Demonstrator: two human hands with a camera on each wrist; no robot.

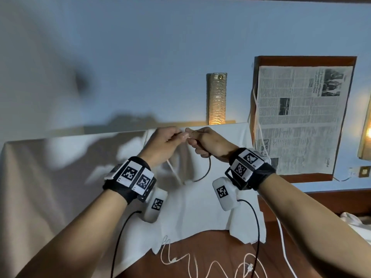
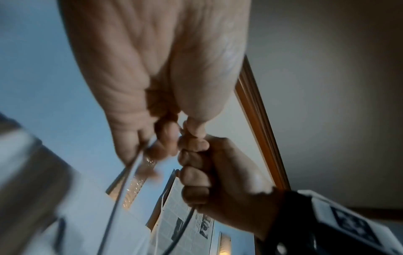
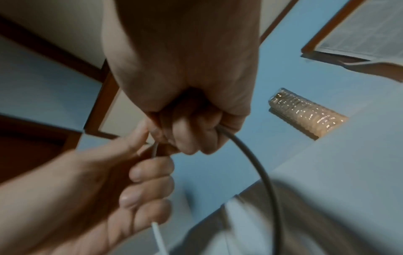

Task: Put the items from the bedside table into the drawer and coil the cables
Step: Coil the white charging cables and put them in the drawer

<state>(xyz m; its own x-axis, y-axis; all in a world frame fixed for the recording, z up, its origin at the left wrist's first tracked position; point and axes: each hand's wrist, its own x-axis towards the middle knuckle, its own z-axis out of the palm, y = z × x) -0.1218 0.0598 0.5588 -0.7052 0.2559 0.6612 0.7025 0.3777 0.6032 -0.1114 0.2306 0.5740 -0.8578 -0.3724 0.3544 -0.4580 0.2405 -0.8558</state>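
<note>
The 2 hands meet up in the air over the white cloth (image 1: 200,213); the left hand (image 1: 164,145) and right hand (image 1: 208,143) each curl tight round the cable (image 1: 206,171); it hangs in a loop between them.

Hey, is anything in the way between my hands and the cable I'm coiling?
Nothing visible: the left hand and the right hand both already grip the cable, which hangs in a loop between them over the white cloth.

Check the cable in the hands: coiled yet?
Not coiled. The cable hangs in one open loop between the left hand and right hand.
</note>
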